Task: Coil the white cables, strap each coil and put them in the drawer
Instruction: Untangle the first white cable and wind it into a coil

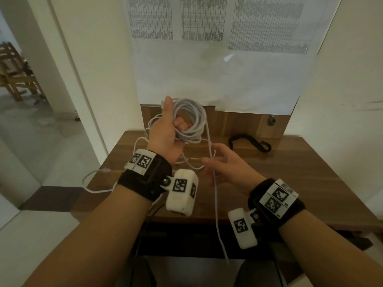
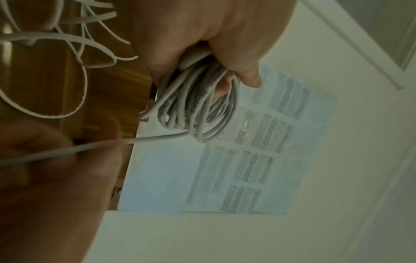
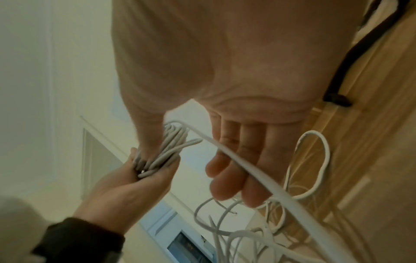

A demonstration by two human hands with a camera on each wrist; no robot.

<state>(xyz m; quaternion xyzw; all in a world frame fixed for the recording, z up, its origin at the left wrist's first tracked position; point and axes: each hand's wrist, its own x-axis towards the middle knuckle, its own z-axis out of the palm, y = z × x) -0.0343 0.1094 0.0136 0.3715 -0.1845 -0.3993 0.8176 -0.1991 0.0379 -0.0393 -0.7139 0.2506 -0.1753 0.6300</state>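
Note:
My left hand (image 1: pixel 165 129) is raised above the wooden table (image 1: pixel 290 172) and grips a coil of white cable (image 1: pixel 192 119), its fingers through the loops. From the coil a free strand (image 1: pixel 215 193) hangs down past the table's front edge. My right hand (image 1: pixel 221 162) is open, palm toward me, with that strand lying across its loose fingers (image 3: pixel 231 178); the thumb stands apart. In the left wrist view the coil (image 2: pixel 198 110) hangs from the left hand (image 2: pixel 202 35). The right wrist view shows the strand (image 3: pixel 258 178) and the coil (image 3: pixel 162 154).
More loose white cable (image 1: pixel 97 179) lies tangled on the table's left part and loops off its left edge. A black strap (image 1: pixel 248 140) lies at the back of the table, right of the hands. Printed sheets (image 1: pixel 207 59) hang on the wall behind.

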